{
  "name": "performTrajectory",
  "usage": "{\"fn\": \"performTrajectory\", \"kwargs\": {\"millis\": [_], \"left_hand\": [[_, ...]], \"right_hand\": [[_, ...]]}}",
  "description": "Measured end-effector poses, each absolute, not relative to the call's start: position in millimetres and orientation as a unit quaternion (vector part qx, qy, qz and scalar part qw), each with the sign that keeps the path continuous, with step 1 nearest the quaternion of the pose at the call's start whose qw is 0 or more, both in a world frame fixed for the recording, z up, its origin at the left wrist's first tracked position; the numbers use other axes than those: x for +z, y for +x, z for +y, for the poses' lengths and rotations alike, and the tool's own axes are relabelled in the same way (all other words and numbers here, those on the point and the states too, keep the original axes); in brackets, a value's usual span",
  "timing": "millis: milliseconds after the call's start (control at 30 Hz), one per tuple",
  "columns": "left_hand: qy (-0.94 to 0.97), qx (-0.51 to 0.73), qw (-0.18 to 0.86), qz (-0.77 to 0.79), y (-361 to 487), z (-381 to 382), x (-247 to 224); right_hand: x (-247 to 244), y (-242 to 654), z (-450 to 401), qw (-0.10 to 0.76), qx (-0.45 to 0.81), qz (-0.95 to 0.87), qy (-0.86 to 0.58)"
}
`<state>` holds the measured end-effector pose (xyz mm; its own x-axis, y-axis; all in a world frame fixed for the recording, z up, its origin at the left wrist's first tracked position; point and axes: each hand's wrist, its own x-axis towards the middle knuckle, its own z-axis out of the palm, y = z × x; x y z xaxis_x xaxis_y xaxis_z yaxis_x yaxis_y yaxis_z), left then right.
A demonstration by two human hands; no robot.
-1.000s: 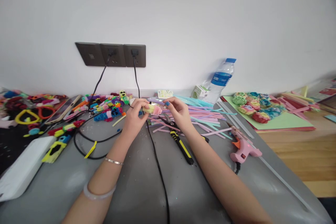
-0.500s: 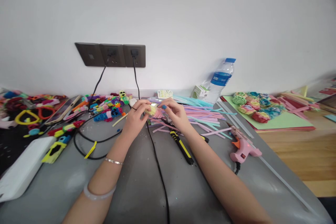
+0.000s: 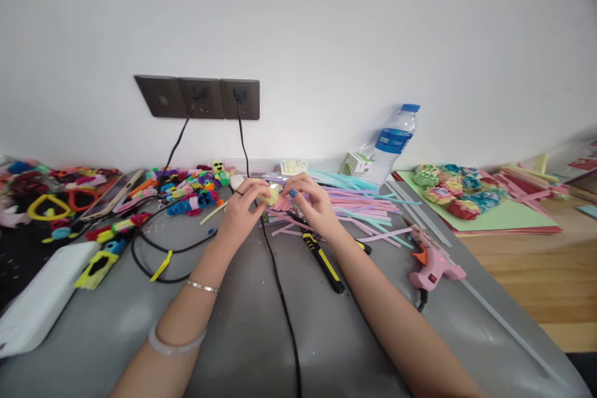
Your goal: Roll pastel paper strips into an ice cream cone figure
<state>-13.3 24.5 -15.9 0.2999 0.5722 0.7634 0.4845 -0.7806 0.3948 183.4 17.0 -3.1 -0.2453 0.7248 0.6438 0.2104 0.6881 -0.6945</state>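
Between my hands is a small pale yellow folded piece, with pink beside it. My left hand pinches its left side between thumb and fingers. The fingertips of my right hand are pressed together at its right side. Behind and to the right of both hands lies a bundle of pastel strips in pink, purple and blue. A black and yellow tool rests on the grey table below my right wrist.
A pink glue gun lies at the right. Farther back stands a water bottle. Black cables cross the table. Colourful fuzzy pieces and a white box lie left; crumpled paper flowers lie right.
My right hand's fingers have shifted slightly around the yellow piece, with the thumb a little higher. My left hand has barely moved and keeps its pinch.
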Motion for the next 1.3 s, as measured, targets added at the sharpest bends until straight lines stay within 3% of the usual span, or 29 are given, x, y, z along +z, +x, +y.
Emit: {"fn": "performTrajectory", "kwargs": {"millis": [667,933,1300], "left_hand": [[0.807,0.484,0.083,0.328,-16,27,-20],[0.812,0.468,0.065,0.343,-15,25,-15],[0.649,0.535,0.357,0.407,-11,32,-28]], "right_hand": [[-6,187,17,0.454,0.051,-0.828,-0.326],[-9,189,22,0.567,0.157,-0.723,-0.362],[-13,184,25,0.577,0.187,-0.697,-0.383]]}}
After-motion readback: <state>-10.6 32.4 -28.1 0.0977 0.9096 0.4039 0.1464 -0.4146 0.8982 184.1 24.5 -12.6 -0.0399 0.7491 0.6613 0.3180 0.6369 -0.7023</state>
